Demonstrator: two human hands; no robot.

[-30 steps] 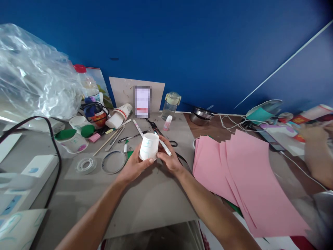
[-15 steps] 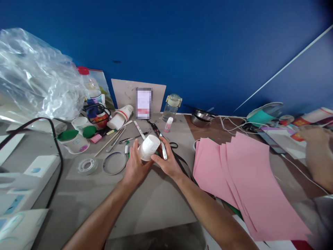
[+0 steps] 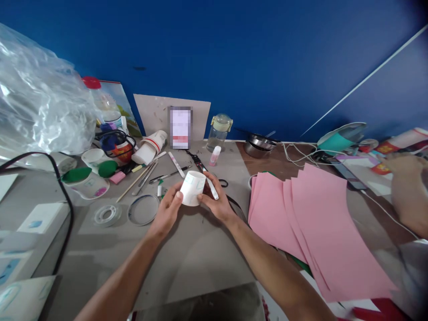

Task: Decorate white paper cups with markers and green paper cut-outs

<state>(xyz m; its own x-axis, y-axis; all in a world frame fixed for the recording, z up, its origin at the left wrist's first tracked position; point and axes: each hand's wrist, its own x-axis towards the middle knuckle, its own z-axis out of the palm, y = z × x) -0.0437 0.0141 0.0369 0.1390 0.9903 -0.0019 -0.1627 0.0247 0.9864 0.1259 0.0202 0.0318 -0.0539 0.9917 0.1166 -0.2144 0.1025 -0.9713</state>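
Note:
Between my two hands is a white paper cup [image 3: 192,191], wide end down, with faint teal marker lines drawn on its side. My left hand [image 3: 169,209] grips its left side, the thumb pressed against the wall. My right hand [image 3: 218,206] steadies the right side with thumb and fingers and also holds a white marker pen [image 3: 211,189], its tip end hidden behind the cup and fingers. Just beyond the cup lie a pink-and-white marker [image 3: 176,164] and a black pen [image 3: 171,174]. A glue stick [image 3: 215,156] stands farther back.
At left are a tape roll [image 3: 107,215], a ring-shaped roll [image 3: 143,209], decorated cups [image 3: 86,183] and a plastic bag [image 3: 43,93]. A phone [image 3: 180,128] leans upright behind. Pink paper sheets [image 3: 327,223] lie right; another person's hand [image 3: 409,187] is at far right.
The cup has been turned from a tilt to nearly upright, and teal lines now show on its side. My left thumb has come onto the near wall. The view has shifted slightly.

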